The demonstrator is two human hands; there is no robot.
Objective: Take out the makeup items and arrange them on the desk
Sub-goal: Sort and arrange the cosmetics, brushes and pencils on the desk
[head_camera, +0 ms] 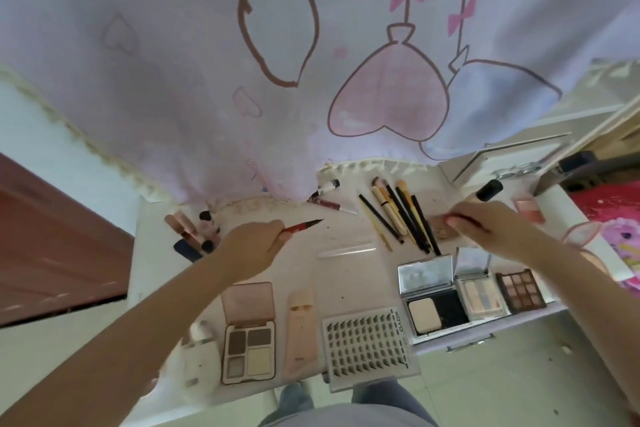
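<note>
**Head view: desk nearly laid out, a pen in each hand**

Most of the work looks done. Along the near edge of the desk (pixel 346 274) lie an open four-pan eyeshadow palette (pixel 248 345), a pale tube (pixel 302 333), a lash tray (pixel 369 345), an open powder compact (pixel 433 302), a second compact (pixel 479 291) and a brown nine-pan palette (pixel 521 291). Farther back, a fan of brushes and pencils (pixel 401 218) lies right of centre, and small bottles and tubes (pixel 195 232) cluster at far left. No bag or pouch is clearly in view, so I cannot tell what remains to be taken out.

The left hand (pixel 251 248) is closed around a red liner pen (pixel 304 225), its dark tip pointing right, lifted over the middle of the desk. The right hand (pixel 485 229) is curled with its fingers pinching a thin dark red stick (pixel 467 220) just beside the brushes. Both items appear not yet placed.
</note>
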